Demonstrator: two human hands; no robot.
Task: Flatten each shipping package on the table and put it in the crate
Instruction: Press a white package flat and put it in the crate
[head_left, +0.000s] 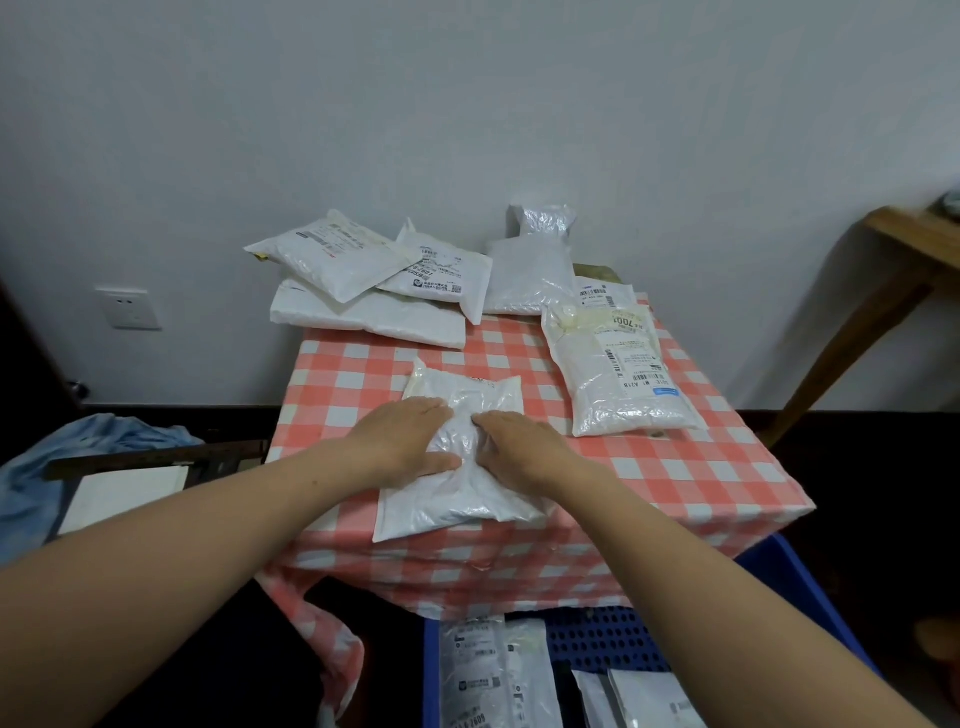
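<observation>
A white plastic shipping package (457, 488) lies at the near edge of the table with the red-and-white checked cloth (675, 467). My left hand (402, 436) and my right hand (519, 447) press flat on its middle, side by side, fingers straight. Several more white packages lie further back: a stack at the far left (363, 291), one at the far middle (530, 270) and a labelled one on the right (618, 374). The blue crate (779, 577) stands on the floor below the table's near edge, with flat packages (493, 670) inside.
A white wall stands close behind the table, with a socket (129, 307) at the left. A wooden table's leg (852, 332) slants at the right. Blue cloth (98, 441) and a white board (124, 493) lie to the left of the table.
</observation>
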